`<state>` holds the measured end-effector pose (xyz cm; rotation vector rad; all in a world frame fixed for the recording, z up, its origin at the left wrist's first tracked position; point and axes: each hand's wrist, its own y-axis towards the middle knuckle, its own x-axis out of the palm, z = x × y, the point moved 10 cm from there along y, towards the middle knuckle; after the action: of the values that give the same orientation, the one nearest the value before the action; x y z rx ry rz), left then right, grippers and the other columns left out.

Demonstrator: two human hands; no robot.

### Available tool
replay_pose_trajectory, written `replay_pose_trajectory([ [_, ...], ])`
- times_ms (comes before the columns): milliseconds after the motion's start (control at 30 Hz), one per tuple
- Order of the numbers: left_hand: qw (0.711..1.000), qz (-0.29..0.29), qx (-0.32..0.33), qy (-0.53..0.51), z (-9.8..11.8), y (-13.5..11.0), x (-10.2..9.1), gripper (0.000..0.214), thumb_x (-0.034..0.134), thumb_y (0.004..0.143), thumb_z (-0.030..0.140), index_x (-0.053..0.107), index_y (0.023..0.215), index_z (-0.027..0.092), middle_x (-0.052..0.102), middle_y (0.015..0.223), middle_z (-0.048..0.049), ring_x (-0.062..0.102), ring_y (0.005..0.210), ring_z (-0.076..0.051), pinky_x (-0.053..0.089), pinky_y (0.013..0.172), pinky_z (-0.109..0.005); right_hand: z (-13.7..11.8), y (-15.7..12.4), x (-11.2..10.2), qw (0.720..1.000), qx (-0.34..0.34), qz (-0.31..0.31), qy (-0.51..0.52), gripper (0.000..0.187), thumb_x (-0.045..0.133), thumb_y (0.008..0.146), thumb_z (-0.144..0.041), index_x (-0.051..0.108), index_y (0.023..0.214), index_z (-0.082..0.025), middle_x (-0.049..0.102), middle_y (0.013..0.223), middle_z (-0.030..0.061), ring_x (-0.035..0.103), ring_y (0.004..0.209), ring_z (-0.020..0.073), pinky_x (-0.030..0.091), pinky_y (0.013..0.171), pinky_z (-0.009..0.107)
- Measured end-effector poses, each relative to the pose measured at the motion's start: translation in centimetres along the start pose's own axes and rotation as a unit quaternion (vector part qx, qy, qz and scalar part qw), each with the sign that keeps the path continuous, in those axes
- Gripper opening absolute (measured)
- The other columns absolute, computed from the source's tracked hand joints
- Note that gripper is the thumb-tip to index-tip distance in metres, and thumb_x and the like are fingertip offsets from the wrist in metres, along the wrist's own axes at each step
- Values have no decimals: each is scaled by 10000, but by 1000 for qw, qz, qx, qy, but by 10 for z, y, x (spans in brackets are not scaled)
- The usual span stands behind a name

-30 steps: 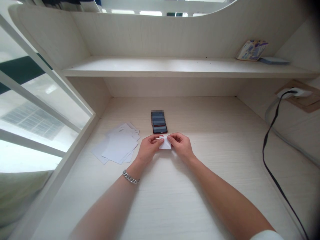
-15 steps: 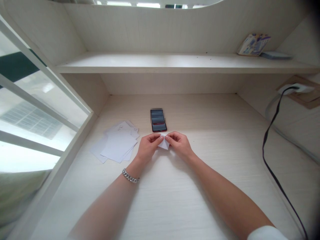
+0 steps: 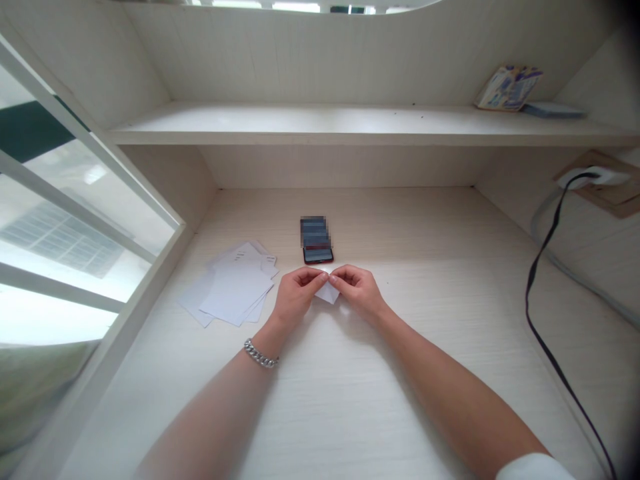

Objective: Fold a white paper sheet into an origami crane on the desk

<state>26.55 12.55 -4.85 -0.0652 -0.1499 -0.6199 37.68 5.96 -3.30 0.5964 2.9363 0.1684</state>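
Observation:
A small folded white paper rests between my two hands just above the pale wooden desk. My left hand, with a silver bracelet on its wrist, pinches the paper's left side. Its right side is pinched by my right hand, the fingertips of both hands nearly touching over the top. Most of the paper is hidden by the fingers. A phone lies flat right behind the hands, screen up.
A loose pile of white sheets lies left of the hands. A black cable runs from a wall plug down the right side. On the shelf above stand a colourful booklet and a flat blue item. A glass panel borders the left.
The hands have drawn closer over the paper, and less of it shows; its visible part has shrunk from a small rectangle to a narrow tip below the fingers.

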Motion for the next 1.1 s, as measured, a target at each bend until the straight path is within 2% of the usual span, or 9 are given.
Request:
replay_pose_trajectory([
  [333, 1000, 2, 11, 11, 6, -2, 1, 188, 696, 669, 313, 698, 763, 150, 689, 758, -60, 607, 674, -149, 470, 631, -265, -4, 0, 1, 1000, -16, -16, 6, 193, 625, 739, -357, 641, 729, -165, 609, 671, 26, 513, 598, 132, 389, 536, 251],
  [733, 999, 0, -3, -32, 3, -2, 4, 219, 719, 647, 295, 698, 805, 144, 695, 802, -79, 615, 705, -158, 482, 674, -292, 1, 1, -2, 999, -4, 0, 36, 217, 649, 717, -379, 646, 737, -163, 613, 666, 19, 511, 588, 126, 381, 537, 252],
  [933, 1000, 17, -6, -10, 2, -3, 1, 238, 722, 636, 321, 714, 799, 149, 701, 809, -81, 618, 714, -172, 480, 666, -290, 1, 2, -1, 999, 10, -7, 45, 222, 654, 701, -389, 637, 721, -169, 605, 658, 15, 516, 592, 129, 385, 536, 250],
  [1033, 1000, 20, -6, 1, 4, -3, 0, 250, 712, 649, 325, 718, 827, 150, 703, 845, -87, 622, 750, -180, 481, 682, -290, 3, 3, 1, 998, 20, -17, 58, 220, 657, 697, -386, 632, 717, -168, 600, 646, 10, 512, 582, 126, 389, 534, 249],
  [1100, 1000, 2, -2, -2, 5, -3, 3, 283, 715, 650, 309, 708, 886, 153, 699, 906, -92, 622, 793, -184, 483, 710, -294, 6, 3, -1, 997, 29, -4, 75, 223, 657, 697, -387, 630, 726, -168, 599, 649, 11, 513, 582, 125, 397, 531, 247],
])
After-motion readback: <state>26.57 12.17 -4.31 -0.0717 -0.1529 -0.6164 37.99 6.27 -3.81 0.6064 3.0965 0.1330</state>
